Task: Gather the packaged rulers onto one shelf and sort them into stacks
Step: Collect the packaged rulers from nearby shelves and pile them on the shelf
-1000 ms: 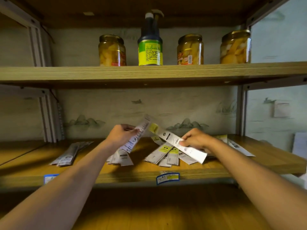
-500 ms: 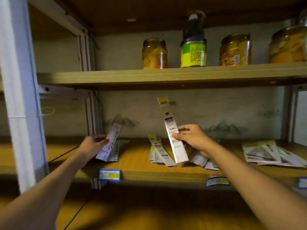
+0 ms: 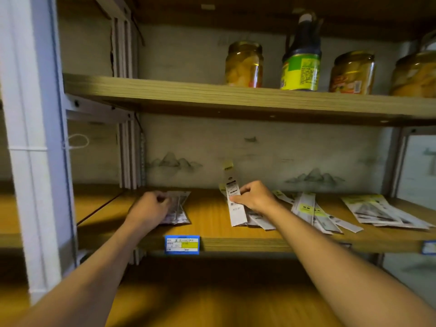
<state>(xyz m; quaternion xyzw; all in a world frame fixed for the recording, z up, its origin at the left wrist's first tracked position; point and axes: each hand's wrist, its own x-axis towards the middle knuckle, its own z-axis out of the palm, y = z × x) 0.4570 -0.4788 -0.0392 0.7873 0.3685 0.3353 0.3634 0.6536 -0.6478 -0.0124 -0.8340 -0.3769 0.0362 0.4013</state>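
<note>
Labels: nothing legible. Shelf-edge price tag (image 3: 182, 244) is blue with a yellow block, print too small to read. Dark bottle (image 3: 301, 53) on the upper shelf (image 3: 165, 93) has a green/yellow label, text blurred. Three glass jars of yellow fruit, e.g. (image 3: 244, 64); the rightmost jar (image 3: 416, 74) is cut off by the frame edge.

Right hand (image 3: 253, 197) pinches a packaged ruler (image 3: 236, 208) between thumb and curled fingers. It's a long white card sleeve with barcodes and a yellow hang tab on top, standing nearly upright, lower end on a fanned stack (image 3: 257, 220) on the wooden shelf (image 3: 207, 215).

Left hand (image 3: 151, 210) sits knuckles-up on the left stack (image 3: 179, 208), fingers curled over the top packet; its grip is hidden under the hand.

More ruler packets (image 3: 311, 213) lie loose to the right, yellow labels up. Wider flat packets (image 3: 372, 208) at far right, contents unclear. Motion blur throughout; the white metal upright (image 3: 33, 138) blocks the far left.
</note>
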